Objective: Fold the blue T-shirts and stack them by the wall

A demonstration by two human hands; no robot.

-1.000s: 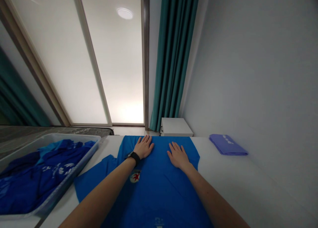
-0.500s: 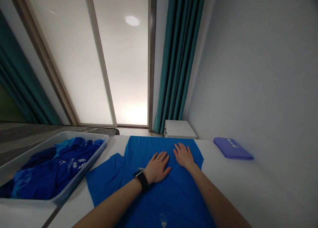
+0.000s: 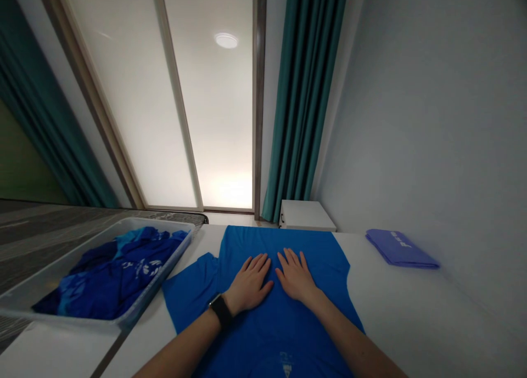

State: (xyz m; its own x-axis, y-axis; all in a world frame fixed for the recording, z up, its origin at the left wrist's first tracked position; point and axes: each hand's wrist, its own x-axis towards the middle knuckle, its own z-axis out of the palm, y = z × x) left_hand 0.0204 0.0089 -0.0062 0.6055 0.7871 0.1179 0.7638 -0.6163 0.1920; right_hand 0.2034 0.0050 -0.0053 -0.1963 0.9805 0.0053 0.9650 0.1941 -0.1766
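A bright blue T-shirt point(image 3: 313, 246) lies spread flat on the white table point(image 3: 411, 312), its left sleeve point(image 3: 185, 290) sticking out toward the tray. My left hand point(image 3: 249, 283), with a black watch on the wrist, rests palm down on the middle of the shirt, fingers stretched out. Right beside it my right hand point(image 3: 294, 275) also lies flat on the cloth with its fingers apart. Neither hand holds anything.
A clear plastic tray point(image 3: 173, 265) with several crumpled blue garments point(image 3: 111, 276) stands at the left. A folded purple cloth point(image 3: 399, 249) lies at the far right by the wall. Beyond the table are a white cabinet point(image 3: 307, 223), teal curtains and frosted sliding doors.
Both hands slid back along the shirt toward me, from near its far edge to its middle, and came closer together. The camera view shifted slightly left.
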